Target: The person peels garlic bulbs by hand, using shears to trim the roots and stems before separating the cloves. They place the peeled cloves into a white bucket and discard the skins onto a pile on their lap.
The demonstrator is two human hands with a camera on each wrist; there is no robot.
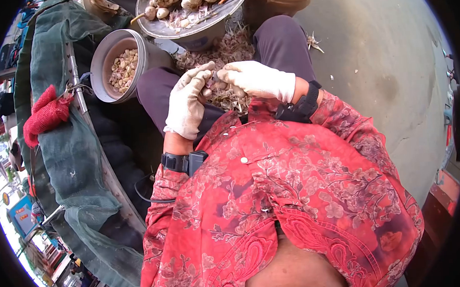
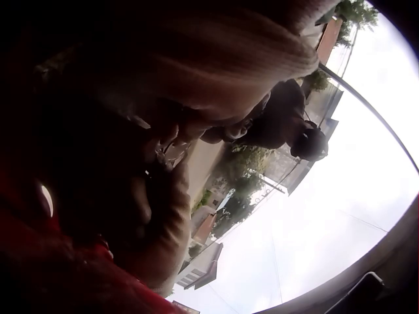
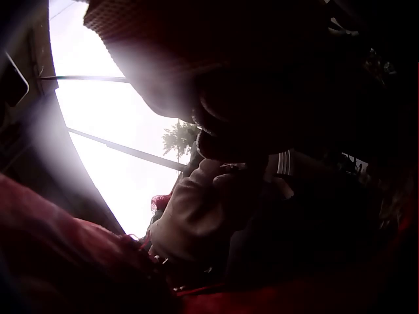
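Observation:
Both hands wear whitish gloves and meet above the lap in the head view. The left hand [image 1: 185,102] curls its fingers round a small pinkish piece of garlic [image 1: 209,84], partly hidden by the glove. From the other side the right hand [image 1: 260,80] brings its bent fingertips to the same garlic, thumb side out of sight. In the dim left wrist view, the gloved left hand [image 2: 229,72] looms close to the camera. The right wrist view shows the left hand [image 3: 190,216] beyond the dark right hand [image 3: 157,72].
A round tray [image 1: 236,3] of garlic bulbs [image 1: 190,0] stands ahead. To its left is a pale bucket [image 1: 99,72] with loose cloves [image 1: 124,68]; at its right, a brown tub [image 1: 273,7] of pale cloves. Papery skins [image 1: 226,47] lie between the knees. Green netting [image 1: 68,150] drapes a rail on the left.

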